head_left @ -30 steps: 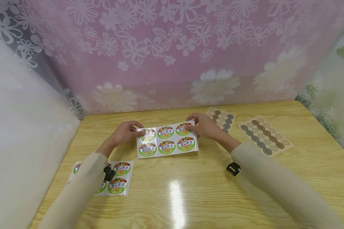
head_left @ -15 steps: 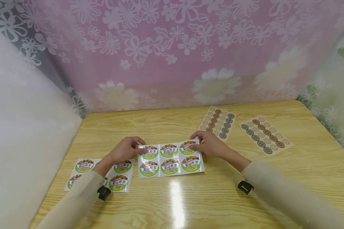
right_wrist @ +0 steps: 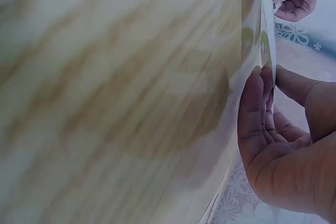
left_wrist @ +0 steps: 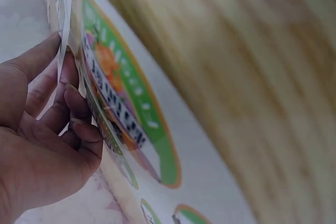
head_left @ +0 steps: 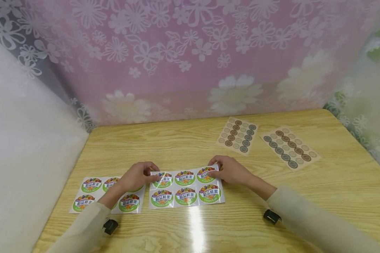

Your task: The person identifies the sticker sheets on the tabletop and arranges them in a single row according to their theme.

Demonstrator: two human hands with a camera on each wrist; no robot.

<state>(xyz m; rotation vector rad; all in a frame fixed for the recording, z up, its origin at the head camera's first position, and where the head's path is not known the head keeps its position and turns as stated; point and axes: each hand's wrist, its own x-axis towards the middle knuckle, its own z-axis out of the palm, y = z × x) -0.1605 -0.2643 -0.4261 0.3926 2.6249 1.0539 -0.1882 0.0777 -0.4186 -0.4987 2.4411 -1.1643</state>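
Sheet of fruit stickers (head_left: 185,186) drawn in beside its match

Both hands pinching. Left hand (head_left: 136,177) has the far left corner between thumb and fingertips; right hand (head_left: 232,171) has the far right corner the same way. Wrist views agree: thumb on one side of the paper, fingers behind it.

Change over the last second: the sheet has come toward the person, from the middle of the surface (head_left: 164,147) to a nearer spot. It now sits just right of the matching sheet (head_left: 96,191), a narrow strip of bare wood between them. Near edges run almost level, the held sheet's right end slightly farther back. Six printed ovals, two rows of three, face up.

Far edge looks a little raised where the fingers lift it. Cannot tell whether the whole near edge touches down.

Reading of the change: carrying seems close to done, with the sheet about in row with its match. Neither hand has let go, so I judge the placing unfinished.

Matching sheet lies flat, partly covered by the left hand and sleeve (head_left: 85,225).

Farther back on the right, two tan sheets of small round stickers: one (head_left: 237,136) behind the right hand, the other (head_left: 289,147) to its right. The first shows whole now; the right arm crossed it a second ago.
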